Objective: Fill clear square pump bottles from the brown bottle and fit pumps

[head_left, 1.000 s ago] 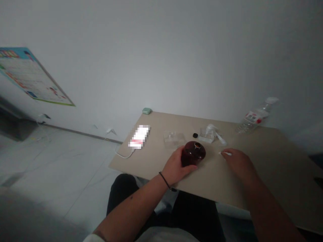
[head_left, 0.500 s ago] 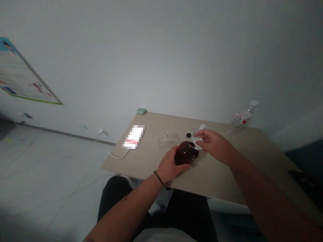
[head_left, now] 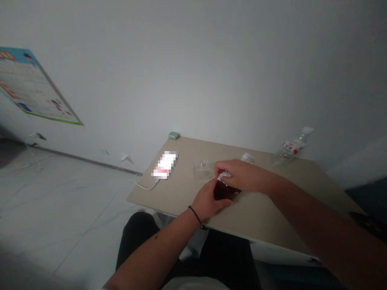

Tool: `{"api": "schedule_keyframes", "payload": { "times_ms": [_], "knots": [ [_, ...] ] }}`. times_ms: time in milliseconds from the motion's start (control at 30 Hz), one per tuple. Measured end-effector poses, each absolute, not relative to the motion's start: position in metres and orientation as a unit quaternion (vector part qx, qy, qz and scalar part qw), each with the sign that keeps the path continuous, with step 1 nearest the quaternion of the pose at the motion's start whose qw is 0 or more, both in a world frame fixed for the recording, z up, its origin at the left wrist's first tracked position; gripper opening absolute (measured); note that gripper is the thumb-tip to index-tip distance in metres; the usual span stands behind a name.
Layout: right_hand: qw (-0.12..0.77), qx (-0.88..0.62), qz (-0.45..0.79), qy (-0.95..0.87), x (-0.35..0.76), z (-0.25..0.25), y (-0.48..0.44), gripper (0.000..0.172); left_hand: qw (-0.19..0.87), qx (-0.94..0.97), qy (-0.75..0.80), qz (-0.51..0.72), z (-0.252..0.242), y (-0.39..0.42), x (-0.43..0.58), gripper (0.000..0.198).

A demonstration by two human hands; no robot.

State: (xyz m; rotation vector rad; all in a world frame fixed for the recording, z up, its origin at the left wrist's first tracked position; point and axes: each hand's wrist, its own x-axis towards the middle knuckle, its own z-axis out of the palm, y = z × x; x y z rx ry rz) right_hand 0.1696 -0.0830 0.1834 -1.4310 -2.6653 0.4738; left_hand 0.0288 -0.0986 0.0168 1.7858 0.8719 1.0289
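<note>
Our left hand (head_left: 208, 201) grips a jar (head_left: 222, 192); our right hand (head_left: 234, 174), pinching a white piece (head_left: 224, 175), partly hides a clear box (head_left: 202, 170) beyond.

The dark jar (head_left: 223, 192) is partly hidden by the right hand (head_left: 237, 174), the poster (head_left: 33, 86) cropped at left.

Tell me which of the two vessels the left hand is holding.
The dark red vessel, partly hidden by the right hand; the clear, white-capped bottle is farther back, untouched by either hand.
</note>
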Motion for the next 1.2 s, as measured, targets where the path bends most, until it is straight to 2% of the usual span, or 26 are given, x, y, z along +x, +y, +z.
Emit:
{"api": "schedule_keyframes", "payload": {
  "times_ms": [167, 267, 367, 433, 500, 567, 767, 833, 867, 900, 933, 1033, 1100, 1167, 1200],
  "knots": [
    [0.023, -0.319, -0.018, -0.947, 0.169, 0.173, -0.108, 0.018, 0.439, 0.716, 0.337, 0.425, 0.018, -0.099, 0.029, 0.053],
    [0.067, -0.278, -0.097, -0.953, 0.188, 0.162, -0.127, 0.022, 0.444, 0.712, 0.329, 0.433, 0.018, -0.099, 0.03, 0.064],
    [0.142, -0.37, -0.1, -0.913, 0.227, 0.145, -0.143, 0.026, 0.455, 0.705, 0.341, 0.424, 0.016, -0.099, 0.029, 0.079],
    [0.198, -0.524, -0.083, -0.824, 0.259, 0.127, -0.147, 0.019, 0.464, 0.7, 0.35, 0.416, 0.015, -0.098, 0.028, 0.081],
    [0.21, -0.66, -0.044, -0.72, 0.288, 0.104, -0.146, 0.016, 0.471, 0.695, 0.355, 0.411, 0.014, -0.098, 0.028, 0.082],
    [0.208, -0.736, -0.016, -0.645, 0.311, 0.08, -0.144, 0.016, 0.476, 0.693, 0.354, 0.41, 0.014, -0.098, 0.029, 0.083],
    [0.192, -0.745, 0.023, -0.639, 0.336, 0.043, -0.154, 0.017, 0.459, 0.701, 0.347, 0.421, 0.011, -0.101, 0.017, 0.095],
    [0.242, -0.721, -0.005, -0.649, 0.331, 0.043, -0.162, 0.017, 0.426, 0.699, 0.352, 0.453, 0.01, -0.097, 0.003, 0.086],
    [0.278, -0.704, -0.007, -0.654, 0.324, 0.043, -0.166, 0.019, 0.402, 0.692, 0.358, 0.482, 0.01, -0.093, -0.004, 0.072],
    [0.32, -0.682, 0.01, -0.657, 0.315, 0.041, -0.168, 0.022, 0.369, 0.681, 0.376, 0.509, 0.011, -0.086, -0.011, 0.06],
    [0.366, -0.657, 0.043, -0.657, 0.304, 0.038, -0.168, 0.028, 0.338, 0.668, 0.397, 0.531, 0.012, -0.078, -0.017, 0.057],
    [0.494, -0.549, 0.209, -0.642, 0.26, 0.023, -0.161, 0.065, 0.321, 0.636, 0.474, 0.517, 0.018, -0.046, -0.025, 0.084],
    [0.524, -0.5, 0.275, -0.632, 0.232, 0.012, -0.15, 0.09, 0.35, 0.628, 0.524, 0.457, 0.022, -0.027, -0.024, 0.101],
    [0.532, -0.502, 0.319, -0.603, 0.211, 0.006, -0.139, 0.097, 0.384, 0.638, 0.531, 0.404, 0.025, -0.014, -0.021, 0.097],
    [0.534, -0.51, 0.334, -0.586, 0.205, 0.005, -0.135, 0.095, 0.398, 0.645, 0.526, 0.386, 0.026, -0.01, -0.021, 0.091]
  ]
}}
